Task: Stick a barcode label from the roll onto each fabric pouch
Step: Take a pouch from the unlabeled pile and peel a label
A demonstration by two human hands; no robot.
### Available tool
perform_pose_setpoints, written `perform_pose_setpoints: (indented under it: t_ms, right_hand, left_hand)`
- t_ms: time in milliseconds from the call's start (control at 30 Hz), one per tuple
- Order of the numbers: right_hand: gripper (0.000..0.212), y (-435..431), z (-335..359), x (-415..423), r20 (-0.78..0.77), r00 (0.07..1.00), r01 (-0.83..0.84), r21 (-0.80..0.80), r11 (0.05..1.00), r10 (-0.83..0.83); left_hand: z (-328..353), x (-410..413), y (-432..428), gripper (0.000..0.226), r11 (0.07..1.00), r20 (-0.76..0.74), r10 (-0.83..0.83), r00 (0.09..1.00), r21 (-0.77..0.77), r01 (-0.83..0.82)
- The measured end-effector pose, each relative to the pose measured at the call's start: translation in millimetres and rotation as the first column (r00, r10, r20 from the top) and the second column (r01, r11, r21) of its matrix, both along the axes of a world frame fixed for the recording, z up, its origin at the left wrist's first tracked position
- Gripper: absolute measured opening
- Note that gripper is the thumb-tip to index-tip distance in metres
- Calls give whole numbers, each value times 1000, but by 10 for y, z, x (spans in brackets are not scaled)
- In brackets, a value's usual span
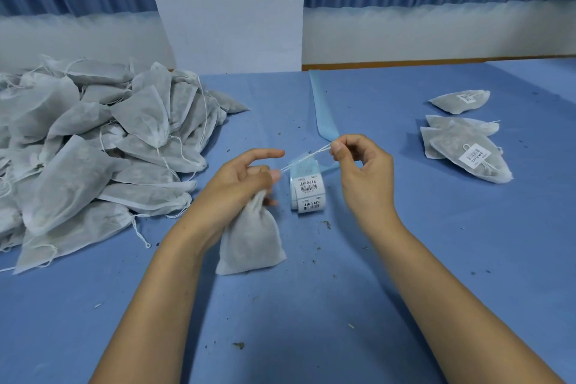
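Note:
My left hand (241,179) grips the gathered neck of a white fabric pouch (251,241) that hangs down to the blue table. Its drawstring (307,155) runs taut to the right, where my right hand (358,162) pinches its end between thumb and fingers. The roll of barcode labels (307,192) stands on the table just behind and between my hands, with two printed labels facing me. A strip of bare blue backing paper (324,106) trails away from the roll toward the far edge.
A big heap of unlabelled pouches (93,146) fills the left side of the table. Three labelled pouches (467,146) lie at the right. Small crumbs of dried herb dot the blue tabletop (311,305). A wall and blue curtains stand behind.

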State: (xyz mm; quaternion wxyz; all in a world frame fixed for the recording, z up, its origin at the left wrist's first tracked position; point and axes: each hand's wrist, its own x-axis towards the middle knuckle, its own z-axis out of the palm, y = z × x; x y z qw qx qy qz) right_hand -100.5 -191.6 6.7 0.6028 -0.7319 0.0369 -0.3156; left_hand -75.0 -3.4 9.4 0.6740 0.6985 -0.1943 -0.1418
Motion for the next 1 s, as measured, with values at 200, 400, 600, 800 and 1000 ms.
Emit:
perform_pose_setpoints:
  t_ms: [200,400,600,800,1000]
  right_hand:
    - [20,-18,94,-69,122,990,57,55,997,-64]
    - [8,410,-53,-252,147,910,-287,-450,845,387]
    - [6,412,-168,-187,-16,937,-322,-431,843,350]
    - [7,347,-149,-140,-76,944,-327,-369,870,322]
    - [6,247,-54,-119,-146,930,-366,-364,856,336]
  left_hand:
    - [-87,43,33,12,964,-46,145,988,232,-131]
    - [-109,99,-3,36,807,64,588,807,21,-590]
    - [-34,17,-138,43,810,-34,577,816,-99,-577]
    - [22,-62,-194,37,902,-90,399,913,-144,-408]
    - [-44,-29,-164,78,972,73,225,971,57,-230]
